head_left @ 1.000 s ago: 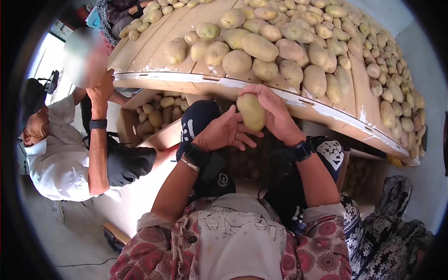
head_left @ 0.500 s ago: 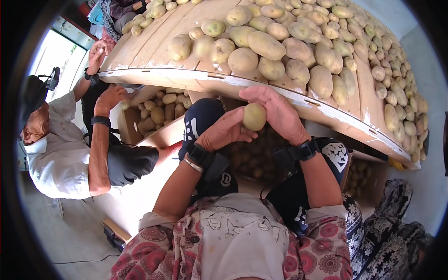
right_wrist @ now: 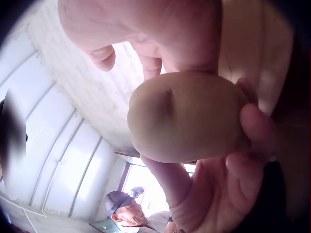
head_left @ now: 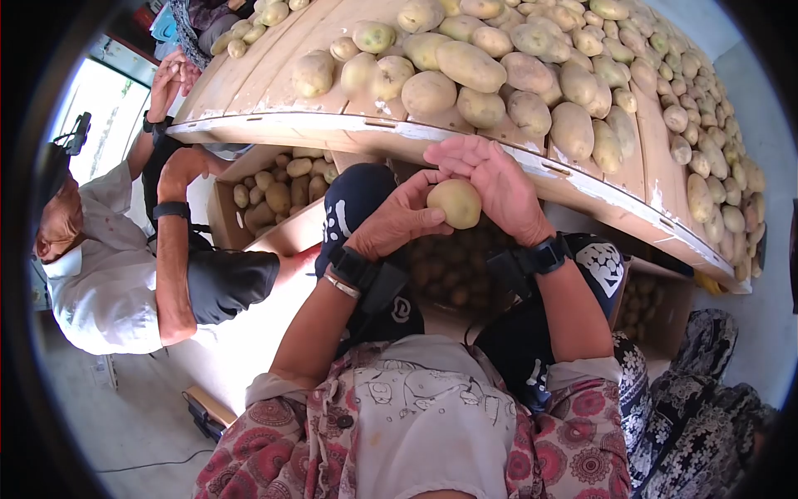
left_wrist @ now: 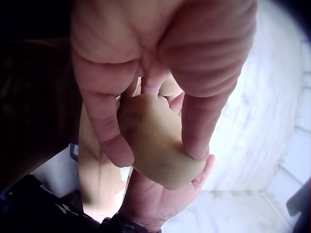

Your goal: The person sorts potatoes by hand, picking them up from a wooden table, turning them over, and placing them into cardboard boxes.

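A single yellow potato (head_left: 455, 204) is between the two hands, in front of the table's edge. The left hand (head_left: 399, 219) holds it with thumb and fingers; in the left wrist view the thumb and fingers grip the potato (left_wrist: 158, 141) on both sides. The right hand (head_left: 509, 193) is beside it, palm facing the potato, fingers extended and loosely bent. In the right wrist view the potato (right_wrist: 187, 116) lies across the picture, pinched by the left hand (right_wrist: 209, 194), with the right hand (right_wrist: 150, 29) close against it.
Many potatoes (head_left: 470, 66) lie on the wooden table, whose white-edged rim (head_left: 391, 126) curves behind the hands. Below are a box of potatoes (head_left: 278, 195), more potatoes (head_left: 453, 270) between the knees, and another box (head_left: 677, 320) at right. Another person (head_left: 108, 274) sits at left.
The potato has turned between the hands and is now gripped by the left thumb and fingers. The right hand's fingers have spread behind it. The other person's hand has moved away from the box.
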{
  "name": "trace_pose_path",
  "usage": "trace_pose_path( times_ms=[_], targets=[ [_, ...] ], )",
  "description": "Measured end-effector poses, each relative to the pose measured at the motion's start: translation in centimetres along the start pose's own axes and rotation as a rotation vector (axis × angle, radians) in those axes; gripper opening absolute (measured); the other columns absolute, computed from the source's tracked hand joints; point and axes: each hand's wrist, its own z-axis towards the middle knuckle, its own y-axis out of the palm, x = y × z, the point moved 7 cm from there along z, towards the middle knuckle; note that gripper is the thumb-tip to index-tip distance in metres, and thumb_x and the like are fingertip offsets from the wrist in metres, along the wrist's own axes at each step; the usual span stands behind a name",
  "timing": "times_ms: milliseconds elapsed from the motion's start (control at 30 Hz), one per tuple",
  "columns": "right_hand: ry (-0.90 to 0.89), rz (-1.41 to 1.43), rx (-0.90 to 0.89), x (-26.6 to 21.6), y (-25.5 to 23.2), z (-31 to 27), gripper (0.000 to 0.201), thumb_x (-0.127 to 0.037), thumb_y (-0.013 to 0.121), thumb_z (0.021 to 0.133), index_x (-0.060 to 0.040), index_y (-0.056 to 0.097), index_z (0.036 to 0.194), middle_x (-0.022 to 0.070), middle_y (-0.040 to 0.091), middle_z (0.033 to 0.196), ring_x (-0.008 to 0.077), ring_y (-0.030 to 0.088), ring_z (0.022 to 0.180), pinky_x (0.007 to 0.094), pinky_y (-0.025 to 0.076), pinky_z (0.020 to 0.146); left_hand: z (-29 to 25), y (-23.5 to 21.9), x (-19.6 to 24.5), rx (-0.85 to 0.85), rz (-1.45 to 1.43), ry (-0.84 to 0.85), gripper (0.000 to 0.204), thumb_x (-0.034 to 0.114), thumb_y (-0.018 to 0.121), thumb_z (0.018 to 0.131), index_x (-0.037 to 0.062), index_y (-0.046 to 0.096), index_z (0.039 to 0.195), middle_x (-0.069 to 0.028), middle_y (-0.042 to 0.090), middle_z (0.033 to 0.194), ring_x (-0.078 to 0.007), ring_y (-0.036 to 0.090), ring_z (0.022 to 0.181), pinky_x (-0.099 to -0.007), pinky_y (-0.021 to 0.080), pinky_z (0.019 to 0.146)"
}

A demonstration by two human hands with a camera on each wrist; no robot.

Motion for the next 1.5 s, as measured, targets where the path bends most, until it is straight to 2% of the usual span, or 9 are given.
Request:
trace_pose_path(
  times_ms=[133, 300, 400, 767, 933, 1000, 1233, 1367, 1500],
  targets=[
    [-0.001, -0.025, 0.015, -0.5, -0.1, 0.0, 0.047, -0.036, 0.03, 0.097, 0.0036, 0.049, 0.115, 0.0153, 0.055, 0.116, 0.0209, 0.049, 0.111, 0.0326, 0.035, 0.096, -0.1, -0.4, -0.2, 0.021, -0.021, -0.076, 0.056, 0.018, 0.067, 0.082, 0.0114, 0.038, 0.13, -0.0042, 0.052, 0.119, -0.0166, 0.055, 0.106, -0.0266, 0.051, 0.082],
    [0.192, -0.331, 0.147, 0.5, -3.0, -0.5, 0.044, -0.037, 0.037, 0.096, 0.0003, 0.054, 0.111, 0.0111, 0.056, 0.109, 0.0174, 0.053, 0.104, 0.0306, 0.041, 0.092, -0.1, -0.5, 0.1, 0.047, 0.0, -0.007, 0.048, 0.016, 0.063, 0.085, 0.0104, 0.04, 0.127, -0.0053, 0.053, 0.118, -0.0182, 0.057, 0.105, -0.0251, 0.051, 0.082],
    [0.31, -0.389, 0.185, 0.2, -3.4, -1.6, 0.042, -0.038, 0.041, 0.095, -0.0018, 0.056, 0.109, 0.0082, 0.056, 0.108, 0.0139, 0.054, 0.1, 0.029, 0.044, 0.087, 0.0, -0.1, 0.4, 0.039, 0.003, 0.019, 0.043, 0.014, 0.062, 0.086, 0.0098, 0.041, 0.124, -0.0058, 0.053, 0.118, -0.0193, 0.057, 0.106, -0.0252, 0.051, 0.082],
    [0.397, -0.562, 0.117, -0.3, -2.2, -2.3, 0.04, -0.039, 0.04, 0.095, -0.005, 0.056, 0.109, 0.0038, 0.057, 0.102, 0.0101, 0.054, 0.092, 0.0257, 0.048, 0.077, -0.4, 0.0, 0.4, 0.065, 0.036, -0.025, 0.042, 0.012, 0.062, 0.085, 0.009, 0.043, 0.122, -0.0039, 0.053, 0.116, -0.0167, 0.056, 0.105, -0.0276, 0.049, 0.086],
    [0.422, -0.611, 0.114, -0.3, -2.5, -2.6, 0.043, -0.041, 0.039, 0.095, -0.0042, 0.055, 0.11, 0.0052, 0.058, 0.099, 0.0109, 0.057, 0.086, 0.0255, 0.05, 0.07, -0.3, -0.4, 0.6, 0.032, 0.089, 0.073, 0.041, -0.002, 0.063, 0.079, 0.0103, 0.045, 0.114, -0.0018, 0.053, 0.113, -0.0113, 0.053, 0.104, -0.027, 0.049, 0.085],
    [0.578, -0.605, 0.113, 0.5, -3.1, -3.4, 0.044, -0.042, 0.039, 0.095, -0.0039, 0.053, 0.111, 0.006, 0.058, 0.096, 0.0118, 0.059, 0.078, 0.0243, 0.05, 0.066, -0.2, -0.4, 1.1, 0.032, 0.115, 0.106, 0.041, -0.005, 0.063, 0.077, 0.0106, 0.046, 0.111, -0.0023, 0.053, 0.114, -0.0123, 0.053, 0.104, -0.0273, 0.048, 0.086],
    [0.547, -0.531, 0.051, 2.5, -3.4, -3.4, 0.042, -0.041, 0.048, 0.092, -0.0039, 0.052, 0.111, 0.0062, 0.058, 0.097, 0.0124, 0.06, 0.077, 0.0227, 0.051, 0.062, -0.1, -0.9, 0.8, -0.05, 0.089, 0.168, 0.035, -0.012, 0.059, 0.074, 0.0103, 0.049, 0.098, -0.0073, 0.046, 0.127, -0.0176, 0.045, 0.116, -0.0305, 0.04, 0.096],
    [0.49, -0.629, 0.044, 2.2, -3.7, -2.9, 0.042, -0.037, 0.054, 0.089, -0.0024, 0.051, 0.114, 0.0069, 0.056, 0.104, 0.0125, 0.056, 0.087, 0.0247, 0.052, 0.065, 0.0, -0.3, 0.8, -0.019, 0.009, 0.121, 0.036, -0.014, 0.056, 0.074, 0.0106, 0.049, 0.099, -0.0087, 0.043, 0.131, -0.0195, 0.043, 0.119, -0.0321, 0.037, 0.099],
    [0.449, -0.624, 0.021, 1.7, -3.5, -3.1, 0.041, -0.033, 0.057, 0.088, -0.0017, 0.052, 0.113, 0.0066, 0.056, 0.104, 0.0127, 0.056, 0.089, 0.0251, 0.052, 0.065, -0.1, -0.4, 1.2, 0.001, 0.105, 0.123, 0.04, -0.014, 0.054, 0.074, 0.0104, 0.048, 0.105, -0.0108, 0.043, 0.132, -0.0215, 0.042, 0.121, -0.0343, 0.037, 0.1]
  ],
)
